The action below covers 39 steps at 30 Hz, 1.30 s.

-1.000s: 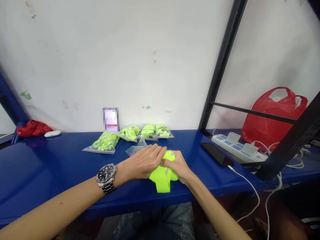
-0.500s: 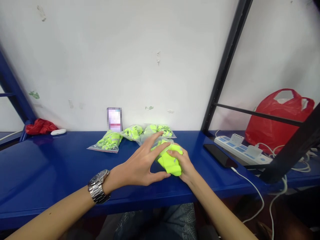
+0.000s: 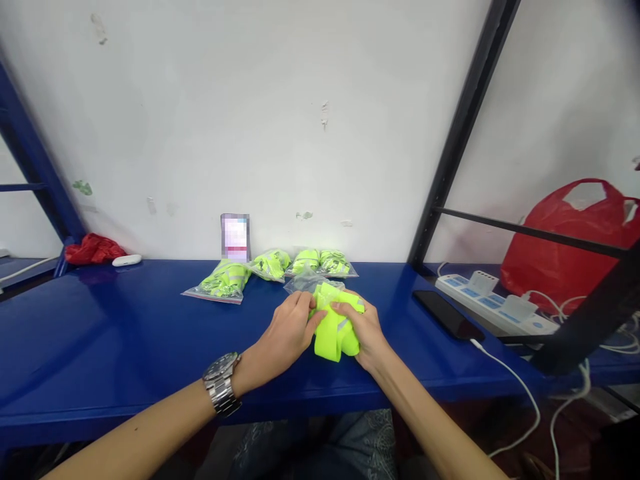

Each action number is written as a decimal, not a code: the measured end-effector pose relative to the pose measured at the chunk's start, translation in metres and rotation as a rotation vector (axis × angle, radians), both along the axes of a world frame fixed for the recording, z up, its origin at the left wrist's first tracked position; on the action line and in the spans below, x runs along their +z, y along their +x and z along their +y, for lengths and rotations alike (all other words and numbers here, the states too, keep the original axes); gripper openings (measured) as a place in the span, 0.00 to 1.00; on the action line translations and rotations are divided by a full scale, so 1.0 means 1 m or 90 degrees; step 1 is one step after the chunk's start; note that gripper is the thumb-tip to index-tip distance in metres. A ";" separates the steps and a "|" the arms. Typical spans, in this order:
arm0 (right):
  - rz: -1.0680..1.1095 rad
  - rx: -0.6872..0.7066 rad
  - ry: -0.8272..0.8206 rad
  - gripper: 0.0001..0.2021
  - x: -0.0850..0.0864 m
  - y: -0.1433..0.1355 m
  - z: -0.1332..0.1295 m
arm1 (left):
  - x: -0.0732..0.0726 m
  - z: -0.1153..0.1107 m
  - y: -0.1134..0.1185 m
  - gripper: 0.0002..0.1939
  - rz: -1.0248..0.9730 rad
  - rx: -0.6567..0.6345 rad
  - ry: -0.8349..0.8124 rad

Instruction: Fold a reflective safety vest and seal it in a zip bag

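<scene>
Left hand (image 3: 283, 333): closing in from its spread pose of half a second ago, thumb and fingers now curling at the left side of the yellow cloth (image 3: 331, 328); whether they are pinching the cloth or the clear bag (image 3: 297, 285), one cannot tell.
Right hand (image 3: 367, 330): grasping the cloth from its right side, thumb pressing across the front.
Cloth: sitting bunched between both hands, over the blue table (image 3: 150, 333); a broad band hanging in a loop at the front.
Clear bag: showing just behind the cloth, partly hidden.
Packed bags (image 3: 223, 281): four, holding yellow material, lying in a row toward the wall (image 3: 370, 133); the leftmost lying nearer the front.
Wristwatch (image 3: 221, 383): circling the left wrist.
Propped phone (image 3: 235, 239): leaning upright against the wall, behind the leftmost packed bag.
Black phone (image 3: 447, 315): lying flat on the right, white cable (image 3: 520, 379) running from its near end.
Power strip (image 3: 493, 305): lying beside the black phone, carrying white plugs.
Red bag (image 3: 565, 247): standing behind the strip.
</scene>
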State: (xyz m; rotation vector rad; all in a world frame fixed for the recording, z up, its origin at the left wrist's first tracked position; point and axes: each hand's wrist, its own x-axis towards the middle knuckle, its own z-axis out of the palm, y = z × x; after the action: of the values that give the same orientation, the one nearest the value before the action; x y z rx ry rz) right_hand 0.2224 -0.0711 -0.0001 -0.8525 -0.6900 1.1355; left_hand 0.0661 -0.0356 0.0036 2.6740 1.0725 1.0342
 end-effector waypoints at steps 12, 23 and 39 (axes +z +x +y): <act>-0.140 -0.225 -0.073 0.15 -0.011 -0.011 0.033 | -0.002 -0.001 -0.004 0.12 0.076 -0.156 -0.122; -0.198 -0.156 0.077 0.18 -0.007 -0.011 0.022 | 0.002 -0.009 0.009 0.11 -0.044 -0.107 -0.109; -0.357 -0.046 0.246 0.20 -0.012 -0.001 0.020 | -0.002 -0.009 0.015 0.07 0.038 -0.101 -0.012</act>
State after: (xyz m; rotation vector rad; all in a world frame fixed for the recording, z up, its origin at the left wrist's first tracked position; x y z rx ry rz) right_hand 0.2215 -0.0510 -0.0120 -0.8543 -1.2832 0.6587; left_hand 0.0814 -0.0445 0.0013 2.7377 0.8569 0.9162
